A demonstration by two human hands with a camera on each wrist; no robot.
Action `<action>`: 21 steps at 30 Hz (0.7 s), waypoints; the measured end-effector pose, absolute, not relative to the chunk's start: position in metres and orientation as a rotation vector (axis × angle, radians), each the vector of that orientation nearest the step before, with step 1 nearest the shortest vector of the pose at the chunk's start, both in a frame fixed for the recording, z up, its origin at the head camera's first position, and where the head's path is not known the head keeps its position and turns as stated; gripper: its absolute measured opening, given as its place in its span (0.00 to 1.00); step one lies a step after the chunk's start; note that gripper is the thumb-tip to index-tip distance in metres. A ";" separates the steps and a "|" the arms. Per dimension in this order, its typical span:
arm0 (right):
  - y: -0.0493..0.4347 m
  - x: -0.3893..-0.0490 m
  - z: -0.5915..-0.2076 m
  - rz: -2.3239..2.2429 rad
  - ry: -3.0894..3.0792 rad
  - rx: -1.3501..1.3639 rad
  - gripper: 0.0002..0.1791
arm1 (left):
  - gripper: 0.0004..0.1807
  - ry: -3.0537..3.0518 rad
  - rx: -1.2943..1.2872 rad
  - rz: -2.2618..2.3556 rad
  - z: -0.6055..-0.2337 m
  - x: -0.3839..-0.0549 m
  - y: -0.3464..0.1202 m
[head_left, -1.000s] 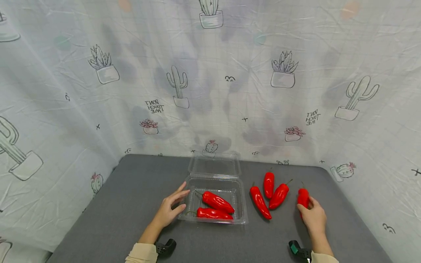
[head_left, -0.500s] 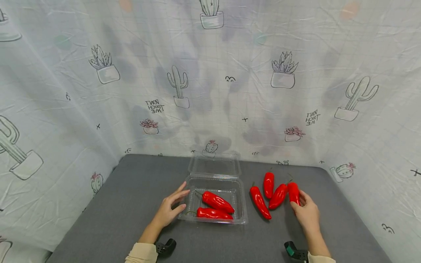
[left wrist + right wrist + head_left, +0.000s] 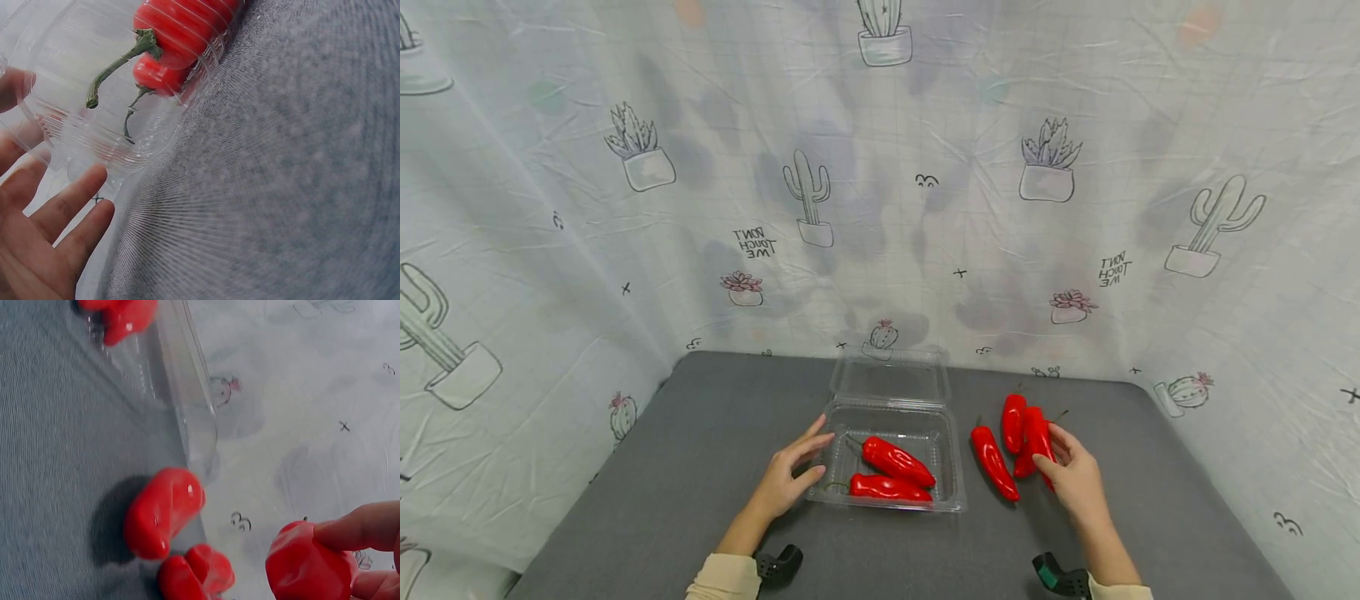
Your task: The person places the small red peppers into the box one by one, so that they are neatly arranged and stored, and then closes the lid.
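Pinched between the thumb and fingers of my right hand (image 3: 1075, 479) is a red pepper (image 3: 1038, 437), held above the table and in front of another pepper (image 3: 1023, 464). Two more red peppers lie close by, one behind (image 3: 1013, 423) and one nearer the box (image 3: 994, 463). A clear plastic box (image 3: 957, 475) stands with its lid up, holding two red peppers (image 3: 897, 461) with green stems. My left hand (image 3: 784, 475) rests at the box's left side with its fingers spread; in the left wrist view its fingertips (image 3: 94, 178) are near the ribbed plastic wall.
The grey cloth-covered table (image 3: 700, 433) lies under everything. A pale curtain (image 3: 880, 208) with cactus drawings hangs behind and at both sides. The raised clear lid (image 3: 891, 379) leans back toward the curtain. Black straps (image 3: 778, 567) sit at both wrists.
My right hand has lifted the pepper from the table's right side and carried it left, over the other peppers. The left hand and box have stayed in place.
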State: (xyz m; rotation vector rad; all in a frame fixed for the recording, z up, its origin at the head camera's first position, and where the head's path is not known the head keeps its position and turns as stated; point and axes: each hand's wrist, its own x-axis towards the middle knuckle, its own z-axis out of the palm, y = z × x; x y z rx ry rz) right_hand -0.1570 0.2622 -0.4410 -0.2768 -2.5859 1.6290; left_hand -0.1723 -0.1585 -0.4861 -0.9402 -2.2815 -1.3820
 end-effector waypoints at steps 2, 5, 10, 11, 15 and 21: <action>0.258 -0.158 -0.441 1.685 -2.574 -0.244 0.34 | 0.23 -2.280 -0.942 -1.381 -0.486 -0.172 -0.159; 0.252 -0.159 -0.441 1.747 -2.568 -0.208 0.34 | 0.23 -2.277 -0.945 -1.379 -0.487 -0.173 -0.159; 0.238 -0.162 -0.441 1.778 -2.579 -0.142 0.33 | 0.23 -2.280 -0.942 -1.375 -0.487 -0.172 -0.159; 0.236 -0.162 -0.441 1.774 -2.583 -0.118 0.32 | 0.23 -2.282 -0.941 -1.376 -0.487 -0.172 -0.159; 0.225 -0.164 -0.439 1.770 -2.595 -0.013 0.31 | 0.23 -2.290 -0.932 -1.384 -0.487 -0.172 -0.159; 0.215 -0.170 -0.439 1.762 -2.618 0.135 0.32 | 0.23 -2.288 -0.932 -1.388 -0.486 -0.172 -0.158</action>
